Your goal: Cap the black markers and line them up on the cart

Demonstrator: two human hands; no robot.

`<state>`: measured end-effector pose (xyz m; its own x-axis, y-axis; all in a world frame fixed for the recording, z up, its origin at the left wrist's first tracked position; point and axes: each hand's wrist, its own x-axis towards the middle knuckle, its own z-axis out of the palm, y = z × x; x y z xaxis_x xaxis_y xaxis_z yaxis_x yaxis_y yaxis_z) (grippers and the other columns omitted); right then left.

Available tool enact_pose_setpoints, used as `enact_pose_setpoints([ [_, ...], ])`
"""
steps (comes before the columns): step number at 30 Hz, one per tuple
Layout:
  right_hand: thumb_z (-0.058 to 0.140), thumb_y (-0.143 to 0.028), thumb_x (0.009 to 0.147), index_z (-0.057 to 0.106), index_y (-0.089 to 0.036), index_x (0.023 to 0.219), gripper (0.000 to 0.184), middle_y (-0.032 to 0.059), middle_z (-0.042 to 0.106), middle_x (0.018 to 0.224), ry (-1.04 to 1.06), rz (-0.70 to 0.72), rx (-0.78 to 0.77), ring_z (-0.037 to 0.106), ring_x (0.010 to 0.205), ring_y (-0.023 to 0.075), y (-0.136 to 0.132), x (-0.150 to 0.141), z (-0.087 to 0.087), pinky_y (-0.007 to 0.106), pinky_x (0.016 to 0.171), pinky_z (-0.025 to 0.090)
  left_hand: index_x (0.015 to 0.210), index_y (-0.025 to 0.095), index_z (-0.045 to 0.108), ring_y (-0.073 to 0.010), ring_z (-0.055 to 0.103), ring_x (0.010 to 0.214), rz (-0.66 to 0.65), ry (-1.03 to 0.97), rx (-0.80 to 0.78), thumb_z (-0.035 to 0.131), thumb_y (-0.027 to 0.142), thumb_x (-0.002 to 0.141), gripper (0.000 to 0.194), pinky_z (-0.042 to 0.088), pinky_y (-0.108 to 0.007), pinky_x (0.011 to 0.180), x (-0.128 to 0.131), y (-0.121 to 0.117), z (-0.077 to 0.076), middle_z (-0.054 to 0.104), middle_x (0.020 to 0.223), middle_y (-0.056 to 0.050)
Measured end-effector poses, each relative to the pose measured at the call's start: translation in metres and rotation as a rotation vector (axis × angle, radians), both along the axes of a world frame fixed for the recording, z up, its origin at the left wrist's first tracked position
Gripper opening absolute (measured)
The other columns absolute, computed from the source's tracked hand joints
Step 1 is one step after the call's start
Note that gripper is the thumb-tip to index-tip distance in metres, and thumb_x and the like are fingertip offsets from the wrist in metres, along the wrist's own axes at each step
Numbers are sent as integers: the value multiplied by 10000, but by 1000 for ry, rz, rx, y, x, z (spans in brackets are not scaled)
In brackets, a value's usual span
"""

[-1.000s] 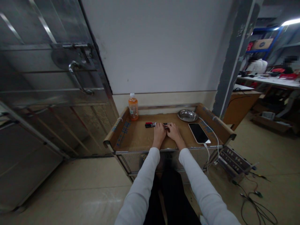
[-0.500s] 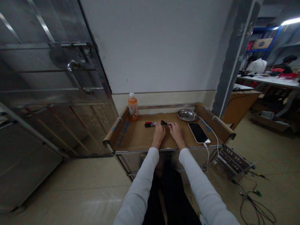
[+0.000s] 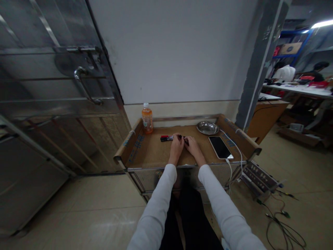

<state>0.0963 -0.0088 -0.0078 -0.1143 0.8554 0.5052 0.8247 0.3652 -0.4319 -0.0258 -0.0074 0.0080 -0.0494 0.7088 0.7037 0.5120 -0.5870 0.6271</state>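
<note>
My left hand [image 3: 177, 146] and my right hand [image 3: 193, 145] are close together over the cardboard-lined top of a small cart. Both have bent fingers closed around a black marker pen [image 3: 186, 141], which shows as a dark piece between them and is mostly covered. Just left of my left hand lie a red marker pen [image 3: 164, 136] and a black-ended marker pen [image 3: 165, 139], side by side. Their right ends run under or beside my left fingers; whether these touch them I cannot tell.
An orange drink bottle [image 3: 147, 119] stands at the cart's back left. At the back right is a shallow metal bowl [image 3: 207, 127], with a phone [image 3: 220, 147] on a white cable [image 3: 238, 147] before it. A cardboard rim [image 3: 240, 137] edges the cart [image 3: 153, 156]. Cables [image 3: 283, 225] lie on the floor.
My right hand has moved left, up against my left hand. The black pen that showed between them is now mostly hidden by fingers. The two pens at left lie nearly as before.
</note>
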Motion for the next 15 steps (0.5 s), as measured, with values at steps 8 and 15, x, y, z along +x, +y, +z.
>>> enact_pose_setpoints([
  [8, 469, -102, 854, 620, -162, 955, 191, 95, 638, 1008, 40, -45, 42, 549, 973, 203, 1, 3, -4, 318, 888, 424, 1093, 174, 434, -181, 576, 997, 60, -28, 42, 413, 182, 912, 183, 497, -343, 862, -3, -5, 6, 543, 1071, -110],
  [15, 419, -154, 908, 621, -152, 1002, 222, 107, 639, 1003, 6, -142, 62, 547, 965, 214, -4, 3, 0, 323, 876, 420, 1058, 158, 442, -214, 524, 1056, 183, -9, 66, 372, 121, 894, 182, 438, -415, 953, -3, -6, 8, 510, 1075, -127],
])
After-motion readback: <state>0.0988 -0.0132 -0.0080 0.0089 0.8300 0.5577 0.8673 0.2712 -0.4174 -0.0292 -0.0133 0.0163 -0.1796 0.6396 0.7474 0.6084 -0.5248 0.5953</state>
